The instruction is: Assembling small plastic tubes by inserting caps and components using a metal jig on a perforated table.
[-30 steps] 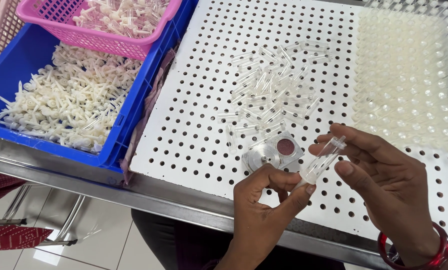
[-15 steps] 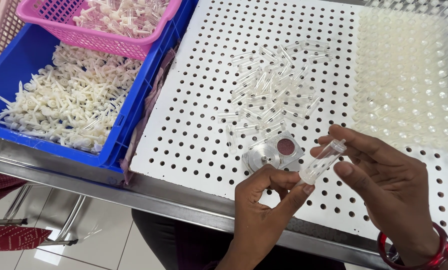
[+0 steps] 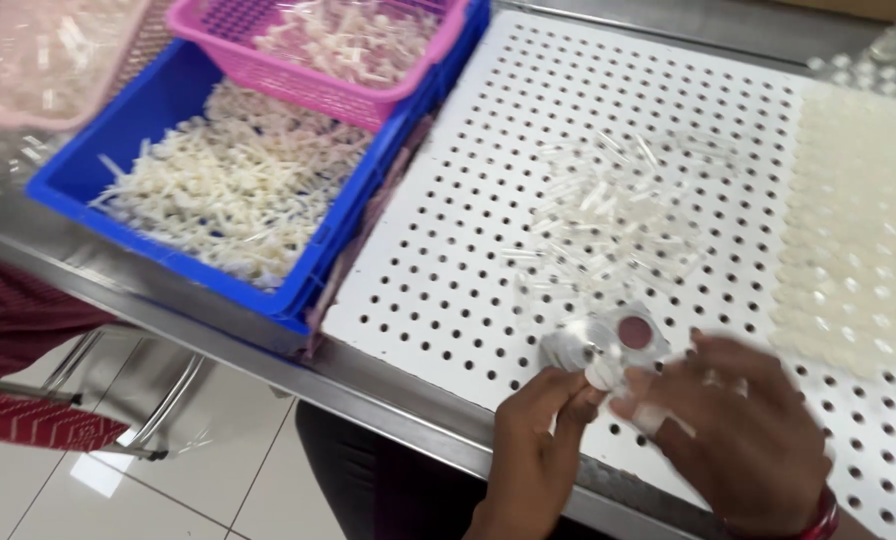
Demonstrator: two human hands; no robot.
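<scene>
Near the front edge of the white perforated board (image 3: 468, 270), both hands meet over the holes. Left hand (image 3: 538, 450): fingers drawn together, tips pinched at a small clear tube (image 3: 600, 372). Right hand (image 3: 743, 440): heavily motion-blurred, fingers curled toward the same spot; I cannot tell whether it is clamped on the tube or only touching it. Red bangle (image 3: 818, 520) at that wrist.

Tube sits between the two sets of fingertips, just below a small clear dish with a dark red centre (image 3: 628, 332). Only a short pale stub of it shows; blur hides its long axis and which way it points, so I leave that unrecorded.

Loose pile of clear tubes (image 3: 618, 215) lies on the board beyond the hands, well apart from them, pointing every which way. Blue crate (image 3: 158, 110) of white plastic parts (image 3: 228, 195) to the left, with a pink basket (image 3: 268, 50) resting on its far side.
</scene>
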